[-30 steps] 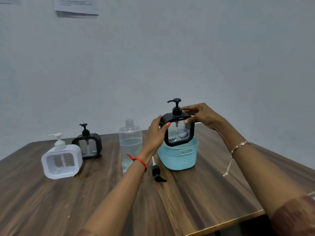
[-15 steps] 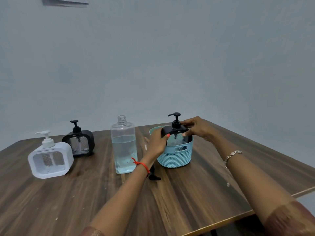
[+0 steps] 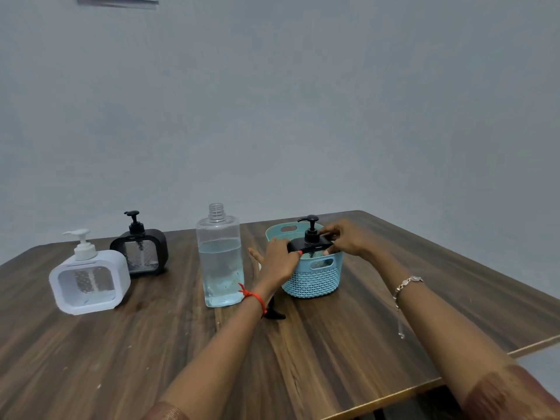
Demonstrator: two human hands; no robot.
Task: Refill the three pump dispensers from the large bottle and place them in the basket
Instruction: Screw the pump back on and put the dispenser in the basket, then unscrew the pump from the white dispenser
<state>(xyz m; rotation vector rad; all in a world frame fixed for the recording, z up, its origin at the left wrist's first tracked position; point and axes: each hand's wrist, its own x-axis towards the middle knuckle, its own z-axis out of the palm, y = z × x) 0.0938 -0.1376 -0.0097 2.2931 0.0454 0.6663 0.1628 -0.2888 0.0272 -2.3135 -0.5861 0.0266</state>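
Note:
A black pump dispenser (image 3: 309, 241) stands upright inside the light-blue woven basket (image 3: 315, 280), only its top and pump showing above the rim. My left hand (image 3: 277, 262) grips its left shoulder and my right hand (image 3: 345, 239) grips its right shoulder. A large clear bottle (image 3: 219, 256) with no cap, more than half full of clear liquid, stands just left of the basket. A second black dispenser (image 3: 141, 253) and a white dispenser (image 3: 89, 275) stand at the left of the table.
A loose black pump cap (image 3: 274, 313) lies on the wooden table (image 3: 333, 359) under my left wrist, in front of the bottle. The table's edge runs close on the right and at the front right. A grey wall stands behind.
Both hands have lowered the black dispenser from above the basket down into it. The view has tilted so everything sits lower in frame.

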